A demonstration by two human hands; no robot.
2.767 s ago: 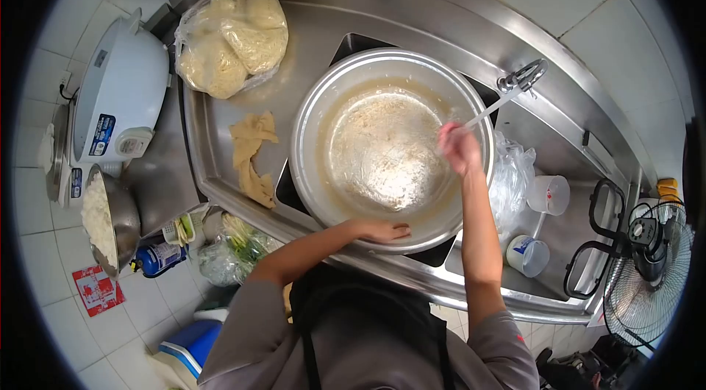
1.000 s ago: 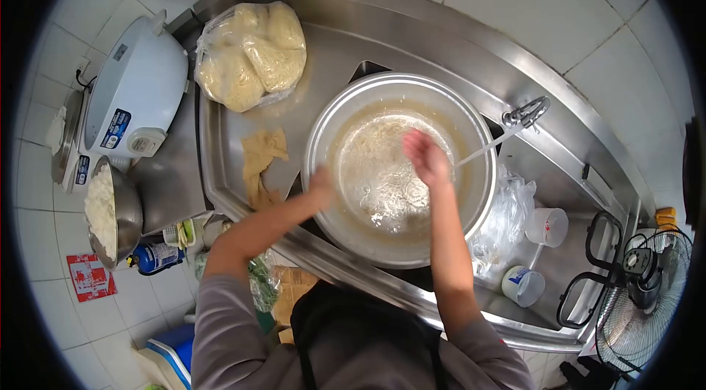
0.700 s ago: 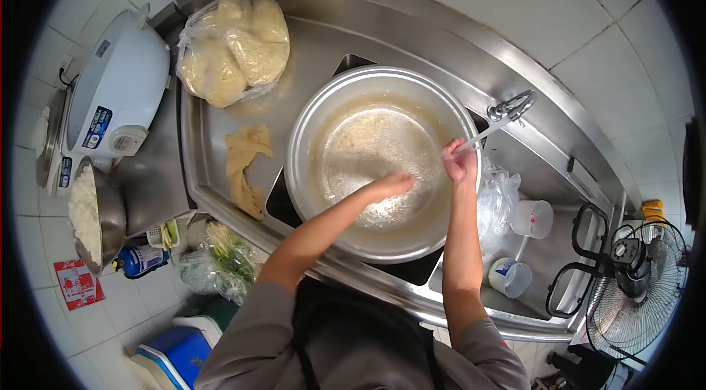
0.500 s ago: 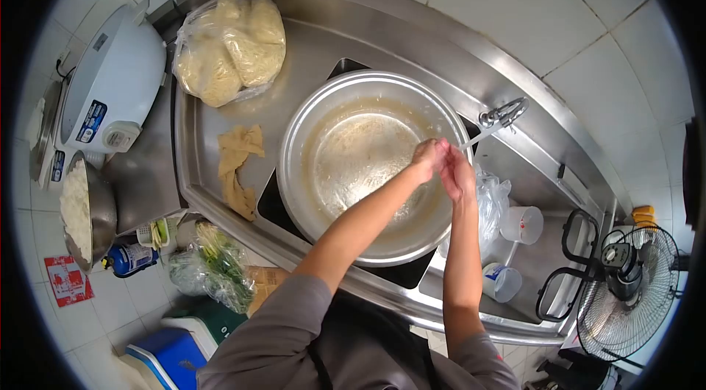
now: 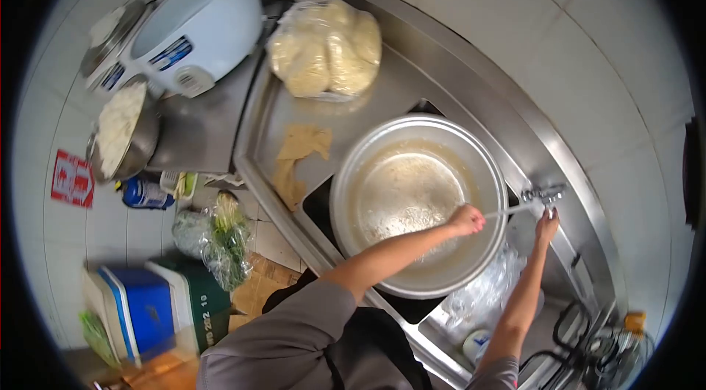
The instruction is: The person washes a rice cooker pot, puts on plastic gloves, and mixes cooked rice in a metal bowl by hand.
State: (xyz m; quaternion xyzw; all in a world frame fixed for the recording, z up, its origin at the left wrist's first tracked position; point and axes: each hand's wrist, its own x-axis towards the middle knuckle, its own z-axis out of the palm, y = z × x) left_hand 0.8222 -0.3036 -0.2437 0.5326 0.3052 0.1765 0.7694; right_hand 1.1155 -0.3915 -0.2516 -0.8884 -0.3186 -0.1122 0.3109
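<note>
"What's near the pale blue tub [image 5: 198, 29]?"
"A clear bag [image 5: 323, 48] of yellowish food [image 5: 360, 44] right of it, a metal bowl [image 5: 143, 143] of white food [image 5: 121, 121] below-left."
"And well below the tub?"
"A blue cooler [image 5: 147, 305] beside a green cooler [image 5: 200, 309]."

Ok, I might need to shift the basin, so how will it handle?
The basin will probably feel heavy and slosh, with water in it. The smooth metal looks stiff, so it should hardly flex. Its broad floor makes tipping seem unlikely.

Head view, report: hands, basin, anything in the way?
Left hand over metal basin, grip unclear; right hand at faucet. Basin upright over sink opening, wet inside. Left forearm crosses basin's near rim, hiding part of it.
</note>
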